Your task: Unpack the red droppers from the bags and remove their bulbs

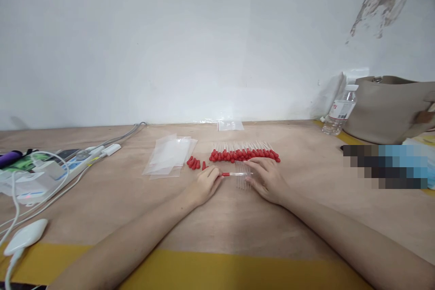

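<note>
Pinching a dropper (234,174) between both hands' fingers (red cap leftward), left hand (204,186), right hand (267,179).

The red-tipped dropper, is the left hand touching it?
Touching. The head view shows the left hand pinching the red end of the dropper.

Slender clear glass dropper tube with a small red rubber cap (232,174), lying horizontally at frame centre, cap end leftward, on the tan wooden tabletop, just in front of a row of matching red-capped clear droppers (244,154).
</note>
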Tool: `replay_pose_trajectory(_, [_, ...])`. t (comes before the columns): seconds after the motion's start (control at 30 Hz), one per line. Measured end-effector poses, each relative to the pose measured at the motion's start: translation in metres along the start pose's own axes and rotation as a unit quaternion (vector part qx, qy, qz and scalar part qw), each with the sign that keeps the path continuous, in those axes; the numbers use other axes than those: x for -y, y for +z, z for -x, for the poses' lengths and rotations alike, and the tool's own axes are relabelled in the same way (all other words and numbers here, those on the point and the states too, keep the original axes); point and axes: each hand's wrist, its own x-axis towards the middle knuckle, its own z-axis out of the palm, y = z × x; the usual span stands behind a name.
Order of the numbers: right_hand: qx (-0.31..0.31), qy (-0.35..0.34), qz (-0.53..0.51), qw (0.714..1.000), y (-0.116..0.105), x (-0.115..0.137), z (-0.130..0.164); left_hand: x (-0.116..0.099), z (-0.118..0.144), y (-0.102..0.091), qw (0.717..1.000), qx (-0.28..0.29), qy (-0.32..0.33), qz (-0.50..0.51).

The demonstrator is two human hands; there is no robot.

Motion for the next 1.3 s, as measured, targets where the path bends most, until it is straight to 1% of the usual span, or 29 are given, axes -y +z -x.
replay_pose_trajectory(0.07, [0.014, -0.032, 0.004, 0.999, 0.004, 0.002, 0.0, -0.001, 0.002, 0.003, 1.0, -0.014, 0.011, 0.026])
replay_pose_trajectory(0.17, [0.016, -0.06, 0.014, 0.998, 0.009, 0.004, -0.002, -0.004, 0.003, 0.002, 0.998, -0.028, 0.022, 0.048])
replay_pose_trajectory(0.27, [0.021, -0.069, 0.017, 0.997, 0.012, 0.008, -0.004, -0.006, 0.001, 0.001, 0.997, -0.041, 0.04, 0.055])
replay_pose_trajectory(0.33, [0.026, -0.063, 0.005, 0.998, 0.013, 0.013, -0.005, -0.007, -0.002, 0.0, 0.997, -0.046, 0.05, 0.041])
replay_pose_trajectory(0.47, [0.046, -0.048, -0.027, 0.997, 0.015, 0.021, -0.006, -0.008, -0.007, -0.001, 0.997, -0.023, 0.073, -0.009])
replay_pose_trajectory(0.57, [0.062, -0.043, -0.033, 0.997, 0.016, 0.022, -0.005, -0.009, -0.009, -0.001, 0.995, -0.015, 0.09, -0.03])
replay_pose_trajectory(0.73, [0.061, -0.065, -0.018, 0.996, 0.016, 0.022, -0.004, -0.012, -0.009, -0.004, 0.993, -0.005, 0.11, -0.051])
replay_pose_trajectory(0.87, [0.065, -0.062, -0.029, 0.996, 0.017, 0.026, -0.007, -0.013, -0.009, -0.006, 0.988, 0.013, 0.129, -0.084])
replay_pose_trajectory(1.03, [0.046, -0.055, -0.058, 0.996, 0.019, 0.029, -0.01, -0.013, -0.012, -0.01, 0.985, 0.051, 0.126, -0.106])
replay_pose_trajectory(1.13, [0.023, -0.08, -0.05, 0.995, 0.018, 0.027, -0.009, -0.013, -0.014, -0.012, 0.985, 0.066, 0.125, -0.103])
replay_pose_trajectory(1.3, [-0.001, -0.127, 0.0, 0.992, 0.012, 0.025, -0.008, -0.013, -0.013, -0.016, 0.983, 0.086, 0.13, -0.099])
